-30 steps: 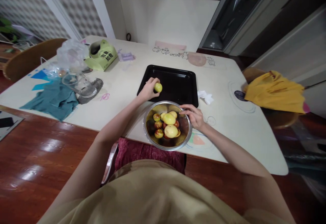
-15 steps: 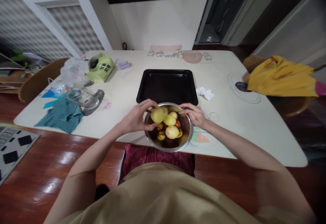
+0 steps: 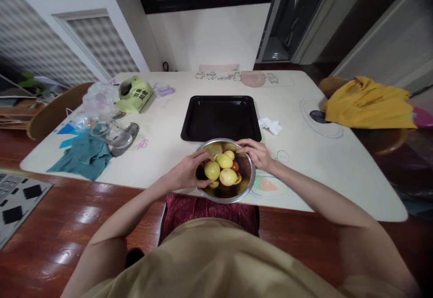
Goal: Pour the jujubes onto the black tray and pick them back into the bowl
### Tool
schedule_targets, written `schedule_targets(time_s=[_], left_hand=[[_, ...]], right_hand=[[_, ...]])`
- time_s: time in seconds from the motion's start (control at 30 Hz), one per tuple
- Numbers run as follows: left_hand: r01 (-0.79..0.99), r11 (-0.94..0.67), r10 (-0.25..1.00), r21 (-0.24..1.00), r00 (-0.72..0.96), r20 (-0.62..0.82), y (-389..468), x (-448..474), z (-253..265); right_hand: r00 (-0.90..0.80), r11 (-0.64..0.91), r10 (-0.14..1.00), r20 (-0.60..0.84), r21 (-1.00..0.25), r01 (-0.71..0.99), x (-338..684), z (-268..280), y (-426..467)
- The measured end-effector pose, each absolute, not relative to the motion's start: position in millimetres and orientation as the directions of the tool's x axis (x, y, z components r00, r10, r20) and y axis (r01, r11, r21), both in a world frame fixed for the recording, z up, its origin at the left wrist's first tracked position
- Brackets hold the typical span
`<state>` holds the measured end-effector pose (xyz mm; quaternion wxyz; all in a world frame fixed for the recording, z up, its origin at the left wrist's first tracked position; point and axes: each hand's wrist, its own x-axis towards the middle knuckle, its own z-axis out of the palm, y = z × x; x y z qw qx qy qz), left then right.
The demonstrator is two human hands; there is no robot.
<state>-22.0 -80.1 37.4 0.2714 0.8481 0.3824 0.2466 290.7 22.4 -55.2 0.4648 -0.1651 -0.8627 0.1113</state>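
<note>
A shiny metal bowl stands at the table's near edge, holding several yellow fruits and smaller red-brown ones. My left hand reaches in over the bowl's left side, thumb and fingers curved round a smooth yellow-green fruit. That fruit sits low among the others. Beside it are a paler yellow fruit and another yellow one. On the upper right rim my right hand grips the bowl, its fingers over the edge. Just beyond lies a black baking tray.
White crumpled tissue lies right of the tray. On the left are a teal cloth, a clear pitcher on its side, plastic bags and a green paper container. Yellow cloth drapes a chair at right.
My left hand has lowered the yellow-green fruit from above the bowl's rim down among the other fruits. My right hand stays on the rim. The view has shifted slightly.
</note>
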Motion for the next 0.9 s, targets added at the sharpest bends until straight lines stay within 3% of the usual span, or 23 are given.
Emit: schedule_targets(time_s=[0.27, 0.9], left_hand=[[0.418, -0.536, 0.77, 0.733, 0.598, 0.222, -71.8, -27.7, 32.3], [0.416, -0.545, 0.767, 0.728, 0.598, 0.233, -66.4, -30.3, 26.4]], right_hand=[[-0.528, 0.903, 0.424, 0.736, -0.387, 0.186, 292.6, -54.8, 22.1], [-0.533, 0.907, 0.418, 0.736, -0.37, 0.201, 292.9, -52.5, 21.2]])
